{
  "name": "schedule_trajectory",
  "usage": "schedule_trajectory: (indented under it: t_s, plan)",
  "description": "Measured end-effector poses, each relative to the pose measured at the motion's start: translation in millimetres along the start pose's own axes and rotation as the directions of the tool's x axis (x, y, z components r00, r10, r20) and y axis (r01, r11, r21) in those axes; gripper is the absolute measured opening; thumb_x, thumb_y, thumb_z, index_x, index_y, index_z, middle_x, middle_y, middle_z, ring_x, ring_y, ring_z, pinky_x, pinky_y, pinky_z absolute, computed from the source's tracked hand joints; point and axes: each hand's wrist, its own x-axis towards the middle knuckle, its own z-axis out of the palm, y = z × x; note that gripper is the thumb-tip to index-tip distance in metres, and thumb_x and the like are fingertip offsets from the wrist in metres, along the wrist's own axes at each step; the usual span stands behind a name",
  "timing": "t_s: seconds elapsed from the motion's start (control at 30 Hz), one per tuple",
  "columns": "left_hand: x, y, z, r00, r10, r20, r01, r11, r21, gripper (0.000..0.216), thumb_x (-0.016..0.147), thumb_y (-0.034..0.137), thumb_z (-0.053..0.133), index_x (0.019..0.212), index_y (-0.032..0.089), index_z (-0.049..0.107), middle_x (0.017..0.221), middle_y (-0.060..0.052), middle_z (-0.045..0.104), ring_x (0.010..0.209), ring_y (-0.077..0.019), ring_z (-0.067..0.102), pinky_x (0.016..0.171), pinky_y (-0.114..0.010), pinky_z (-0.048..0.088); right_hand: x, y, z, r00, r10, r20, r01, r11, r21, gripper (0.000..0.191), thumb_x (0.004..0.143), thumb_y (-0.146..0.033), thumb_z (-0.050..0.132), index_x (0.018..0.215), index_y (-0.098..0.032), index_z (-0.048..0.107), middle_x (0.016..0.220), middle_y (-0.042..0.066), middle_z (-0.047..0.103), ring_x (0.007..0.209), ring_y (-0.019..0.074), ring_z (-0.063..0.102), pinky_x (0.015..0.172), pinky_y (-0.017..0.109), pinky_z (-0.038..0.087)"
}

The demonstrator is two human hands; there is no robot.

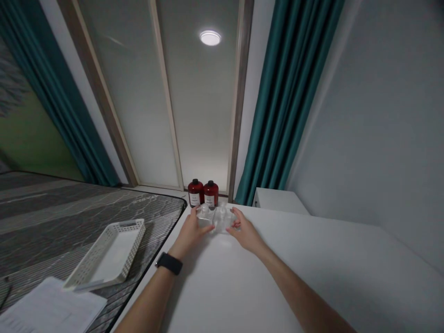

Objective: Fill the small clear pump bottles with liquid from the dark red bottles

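Two see-through bottle-like containers stand side by side near the far end of the white table [222, 286]. My left hand [194, 226] is curled round the left clear container [205, 216], thumb on its near side. Around the right clear container [222, 217], my right hand [245, 231] has its fingers bent, with the thumb low at the near side. Their exact kind is hard to make out, since they are transparent and partly covered by my fingers. Just behind them are two dark red bottles with black caps and white labels, a left one [195, 190] and a right one [211, 192].
To the left, a white perforated basket [133, 252] and sheets of paper [55, 307] lie on a grey striped mattress-like surface [152, 210]. A white cabinet [279, 201] stands beyond the table at right. Teal curtains [274, 115] flank a frosted sliding door [201, 106].
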Motion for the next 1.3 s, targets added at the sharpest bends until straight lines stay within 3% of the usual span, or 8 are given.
schedule_trajectory:
  t_s: [0.17,0.37,0.47,0.6,0.73,0.97,1.3]
  plan:
    - [9,-25,-26,0.998,-0.036,-0.044,0.037,0.999,0.036,0.066,0.067,0.022,0.083,0.124,0.021,0.05,0.122,-0.01,0.066,0.115,-0.028,0.064,0.098,-0.041,0.051,31,0,40,0.999,0.0,0.045,0.001,1.0,-0.028,0.074,0.079,-0.024,0.07,0.147,-0.018,0.04,0.111,0.009,0.069,0.086,0.0199,0.064,0.086,0.037,0.053]
    - [11,-45,-34,0.983,-0.089,-0.159,0.113,0.982,0.149,0.072,0.066,0.023,0.083,0.129,0.022,0.05,0.126,-0.011,0.057,0.124,-0.0307,0.056,0.101,-0.041,0.047,50,4,63,0.997,0.017,0.077,-0.01,0.995,-0.1,0.073,0.081,-0.025,0.07,0.147,-0.018,0.039,0.09,0.003,0.069,0.079,0.0198,0.066,0.08,0.035,0.053]
    - [14,-53,-34,0.976,-0.121,-0.179,0.153,0.972,0.178,0.077,0.068,0.026,0.081,0.135,0.018,0.045,0.13,-0.013,0.055,0.12,-0.0288,0.058,0.098,-0.039,0.048,52,2,65,0.997,0.028,0.072,-0.016,0.986,-0.166,0.072,0.082,-0.027,0.071,0.146,-0.02,0.038,0.108,0.008,0.069,0.082,0.0193,0.067,0.079,0.033,0.053]
    - [14,-59,-38,0.973,-0.161,-0.166,0.196,0.955,0.222,0.067,0.071,0.03,0.08,0.128,0.014,0.051,0.122,-0.013,0.06,0.117,-0.0291,0.059,0.098,-0.039,0.047,51,-7,63,0.998,0.034,0.053,-0.017,0.953,-0.302,0.079,0.077,-0.024,0.075,0.145,-0.023,0.036,0.137,0.013,0.059,0.111,0.026,0.063,0.096,0.04,0.045]
    - [11,-59,-42,0.971,-0.189,-0.147,0.222,0.94,0.26,0.067,0.067,0.028,0.081,0.126,0.015,0.053,0.115,-0.011,0.066,0.112,-0.0298,0.062,0.097,-0.039,0.045,47,-17,64,0.997,0.065,0.041,-0.041,0.897,-0.44,0.069,0.076,-0.027,0.077,0.137,-0.02,0.043,0.129,0.015,0.065,0.125,0.0338,0.055,0.103,0.047,0.034]
    - [10,-54,-44,0.978,-0.183,-0.097,0.202,0.947,0.248,0.05,0.069,0.022,0.077,0.115,0.017,0.058,0.115,-0.009,0.07,0.108,-0.026,0.065,0.092,-0.033,0.047,48,-30,77,0.995,0.101,-0.008,-0.088,0.82,-0.565,0.038,0.078,-0.032,0.077,0.107,-0.02,0.055,0.113,0.014,0.07,0.114,0.0333,0.06,0.093,0.041,0.037]
    - [12,-65,-42,0.971,-0.208,-0.115,0.232,0.936,0.265,0.044,0.07,0.029,0.077,0.108,0.017,0.058,0.11,-0.009,0.071,0.105,-0.0272,0.067,0.086,-0.032,0.048,49,-34,78,0.997,0.083,-0.003,-0.066,0.774,-0.63,0.026,0.081,-0.037,0.075,0.092,-0.022,0.057,0.102,0.011,0.071,0.107,0.0307,0.063,0.086,0.038,0.038]
